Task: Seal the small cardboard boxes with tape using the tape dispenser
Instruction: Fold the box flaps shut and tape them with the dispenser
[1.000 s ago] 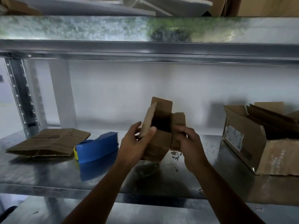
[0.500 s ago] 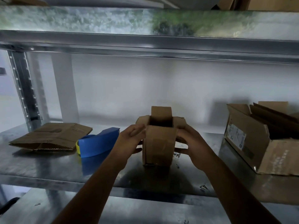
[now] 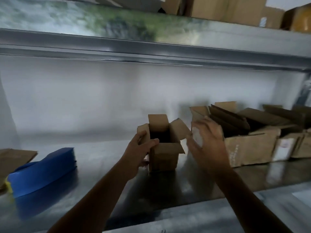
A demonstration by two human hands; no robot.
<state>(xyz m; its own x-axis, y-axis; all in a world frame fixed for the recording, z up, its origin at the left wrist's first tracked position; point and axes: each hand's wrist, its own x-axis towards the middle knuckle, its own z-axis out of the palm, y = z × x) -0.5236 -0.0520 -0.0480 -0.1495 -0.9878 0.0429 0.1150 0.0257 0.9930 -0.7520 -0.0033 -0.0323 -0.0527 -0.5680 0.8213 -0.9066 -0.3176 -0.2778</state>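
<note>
While the small brown cardboard box (image 3: 164,158) stands upright on the grey metal shelf (image 3: 193,182), flaps open, the person's left hand (image 3: 139,152) grips its left side, thumb over the rim. Just right of the box, the right hand (image 3: 208,140) hovers blurred, fingers spread, holding nothing. The blue plastic tape dispenser (image 3: 42,170) lies well left of the box; a larger open brown carton (image 3: 249,147) sits beyond the right hand.

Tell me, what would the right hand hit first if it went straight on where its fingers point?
Probably the left corner of the big carton; the open right hand is blurred, so depth is unclear.
</note>
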